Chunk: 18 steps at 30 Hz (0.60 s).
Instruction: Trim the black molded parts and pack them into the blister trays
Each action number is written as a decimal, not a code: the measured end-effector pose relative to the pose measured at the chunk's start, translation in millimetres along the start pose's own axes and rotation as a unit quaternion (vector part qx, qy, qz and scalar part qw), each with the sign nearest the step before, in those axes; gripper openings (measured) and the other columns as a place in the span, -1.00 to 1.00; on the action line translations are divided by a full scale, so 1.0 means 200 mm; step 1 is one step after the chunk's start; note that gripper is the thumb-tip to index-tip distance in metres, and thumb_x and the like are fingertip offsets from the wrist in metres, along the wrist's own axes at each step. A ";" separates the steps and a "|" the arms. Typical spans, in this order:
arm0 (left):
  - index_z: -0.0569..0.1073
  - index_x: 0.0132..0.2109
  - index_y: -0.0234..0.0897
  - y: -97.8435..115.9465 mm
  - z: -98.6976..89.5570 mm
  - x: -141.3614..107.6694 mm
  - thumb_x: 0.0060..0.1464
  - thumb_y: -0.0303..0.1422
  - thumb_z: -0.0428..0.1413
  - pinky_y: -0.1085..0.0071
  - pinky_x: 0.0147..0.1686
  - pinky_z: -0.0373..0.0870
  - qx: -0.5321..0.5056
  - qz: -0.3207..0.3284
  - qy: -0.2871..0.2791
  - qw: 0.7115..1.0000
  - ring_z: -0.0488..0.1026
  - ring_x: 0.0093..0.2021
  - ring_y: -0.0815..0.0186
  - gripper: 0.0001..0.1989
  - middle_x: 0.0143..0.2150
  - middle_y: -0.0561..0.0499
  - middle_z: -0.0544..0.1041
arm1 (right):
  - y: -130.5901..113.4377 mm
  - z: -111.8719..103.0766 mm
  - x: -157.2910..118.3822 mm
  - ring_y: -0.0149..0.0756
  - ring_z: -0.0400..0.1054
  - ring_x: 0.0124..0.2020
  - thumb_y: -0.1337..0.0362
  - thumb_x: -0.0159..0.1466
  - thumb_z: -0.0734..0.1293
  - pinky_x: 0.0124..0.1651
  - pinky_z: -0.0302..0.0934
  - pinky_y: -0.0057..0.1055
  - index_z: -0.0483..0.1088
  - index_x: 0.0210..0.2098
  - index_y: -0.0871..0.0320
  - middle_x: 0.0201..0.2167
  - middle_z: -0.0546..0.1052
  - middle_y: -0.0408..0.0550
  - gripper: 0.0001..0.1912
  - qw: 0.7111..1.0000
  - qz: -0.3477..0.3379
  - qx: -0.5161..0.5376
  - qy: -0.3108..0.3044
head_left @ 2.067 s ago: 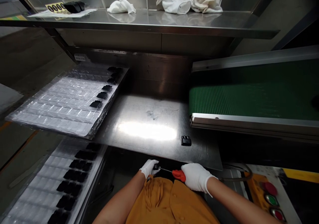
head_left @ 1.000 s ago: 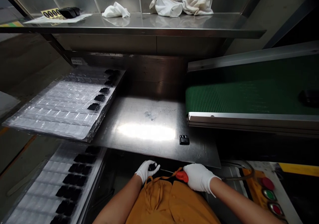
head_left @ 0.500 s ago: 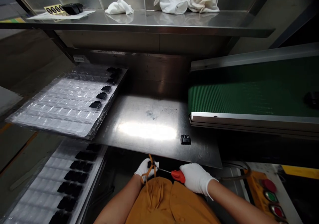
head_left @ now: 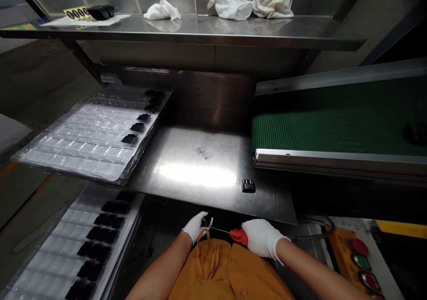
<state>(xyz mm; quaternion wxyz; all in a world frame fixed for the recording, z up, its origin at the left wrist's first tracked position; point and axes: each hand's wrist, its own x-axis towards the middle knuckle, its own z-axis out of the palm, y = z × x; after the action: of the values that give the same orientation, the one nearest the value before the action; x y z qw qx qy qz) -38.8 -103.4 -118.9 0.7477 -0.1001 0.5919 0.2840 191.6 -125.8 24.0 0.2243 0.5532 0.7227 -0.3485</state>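
The gloved right hand (head_left: 262,237) has its grip closed around a red-handled tool (head_left: 238,236), its thin shaft pointing at the left hand (head_left: 193,229). What the left grip holds, if anything, I cannot tell (it is dark there). The shaft might slip and jab that hand, since it aims straight at it. Ahead of the right grip, well apart from it, a black multi-slot part (head_left: 248,186) rests on the table (head_left: 190,146), short of the green conveyor belt (head_left: 333,122).
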 end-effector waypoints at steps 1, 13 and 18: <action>0.41 -0.18 -0.37 0.00 0.00 0.00 0.17 -0.39 0.12 0.45 -0.40 0.47 0.006 0.000 -0.004 1.000 0.45 -0.35 0.40 -0.88 -0.27 0.02 0.47 | 0.00 0.00 0.00 0.06 0.49 -0.29 0.14 0.13 0.25 -0.30 0.25 -0.22 0.49 -0.30 0.16 -0.33 0.58 0.15 -0.71 1.000 0.001 0.002 0.003; 0.25 -0.28 -0.28 -0.02 -0.01 0.01 0.00 -0.57 0.20 0.29 -0.33 0.51 0.034 0.031 -0.031 0.998 0.53 -0.32 0.25 -0.75 -0.30 -0.04 0.44 | 0.01 -0.01 -0.04 0.14 0.48 -0.29 -0.11 0.12 0.21 -0.28 0.26 -0.15 0.49 -0.31 0.16 -0.33 0.57 0.19 -0.52 1.000 0.006 0.022 0.014; 0.27 -0.21 -0.25 -0.05 0.00 -0.03 -0.07 -0.62 0.19 0.34 -0.39 0.47 0.060 0.058 -0.031 0.996 0.51 -0.39 0.29 -0.67 -0.33 0.00 0.42 | 0.02 -0.02 -0.06 0.08 0.48 -0.20 -0.10 0.14 0.21 -0.20 0.26 -0.21 0.50 -0.30 0.13 -0.28 0.58 0.17 -0.54 0.999 0.012 0.027 0.012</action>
<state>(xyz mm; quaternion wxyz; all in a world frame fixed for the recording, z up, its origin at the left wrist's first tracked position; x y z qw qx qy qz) -34.0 -114.5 -114.8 0.7527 -0.0117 0.5893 0.2932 198.2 -130.0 33.6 0.2046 0.5719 0.7089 -0.3584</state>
